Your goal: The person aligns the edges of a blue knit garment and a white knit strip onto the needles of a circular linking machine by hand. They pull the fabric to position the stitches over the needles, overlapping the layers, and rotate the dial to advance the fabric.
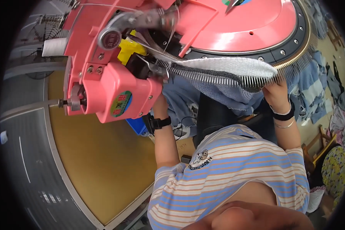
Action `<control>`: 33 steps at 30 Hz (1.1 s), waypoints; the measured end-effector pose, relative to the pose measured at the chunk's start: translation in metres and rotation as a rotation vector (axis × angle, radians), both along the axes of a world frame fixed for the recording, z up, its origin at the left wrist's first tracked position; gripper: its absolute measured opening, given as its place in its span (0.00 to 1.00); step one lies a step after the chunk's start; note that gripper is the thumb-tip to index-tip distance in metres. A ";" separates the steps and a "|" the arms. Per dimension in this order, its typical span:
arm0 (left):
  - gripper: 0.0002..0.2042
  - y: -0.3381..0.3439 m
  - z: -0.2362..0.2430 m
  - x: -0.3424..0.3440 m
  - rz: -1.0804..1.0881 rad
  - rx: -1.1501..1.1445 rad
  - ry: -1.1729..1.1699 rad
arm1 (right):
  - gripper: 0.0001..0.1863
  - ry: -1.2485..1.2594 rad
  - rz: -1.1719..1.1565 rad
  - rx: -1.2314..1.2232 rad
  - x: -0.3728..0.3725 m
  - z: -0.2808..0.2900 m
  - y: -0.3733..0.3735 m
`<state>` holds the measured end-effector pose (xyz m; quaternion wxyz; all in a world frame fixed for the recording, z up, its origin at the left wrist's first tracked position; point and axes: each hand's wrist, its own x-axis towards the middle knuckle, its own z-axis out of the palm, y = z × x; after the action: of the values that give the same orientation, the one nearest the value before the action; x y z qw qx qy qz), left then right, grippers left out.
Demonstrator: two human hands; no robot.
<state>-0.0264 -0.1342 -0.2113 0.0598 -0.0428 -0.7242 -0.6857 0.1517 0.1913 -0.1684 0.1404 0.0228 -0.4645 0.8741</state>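
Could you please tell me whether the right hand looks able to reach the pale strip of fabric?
Probably yes: the right hand is just below the right-hand end of the pale strip of fabric, though thin needles stand along that edge. Part of the hand is hidden.

Bright, fairly even indoor light. White glare streaks the front of the glossy pink dial cover (241, 38), and smaller highlights shine on the pink motor housing (120, 90). Motion blur smears the metal arm (143, 18) at top. The brown board (96, 165) carries a soft sheen; pale reflections dot the dark grey surface (30, 161). The striped shirt (234, 161) looks crisp. Fisheye distortion bends the left side's straight edges, and the corners fade to black.
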 end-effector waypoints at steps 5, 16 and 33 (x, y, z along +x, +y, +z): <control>0.13 -0.010 0.034 -0.071 -0.016 -0.433 0.572 | 0.22 -0.114 -0.052 0.112 -0.004 0.000 -0.002; 0.17 0.037 0.074 -0.120 -0.247 0.482 0.073 | 0.12 -0.052 -0.044 0.218 -0.012 0.036 -0.017; 0.17 0.025 0.023 0.011 -0.383 0.466 0.001 | 0.26 0.035 0.017 0.258 -0.015 0.027 -0.032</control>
<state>-0.0153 -0.1088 -0.1886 -0.0622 -0.1640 -0.5258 -0.8323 0.1364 0.1593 -0.1414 0.1369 0.0601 -0.5704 0.8076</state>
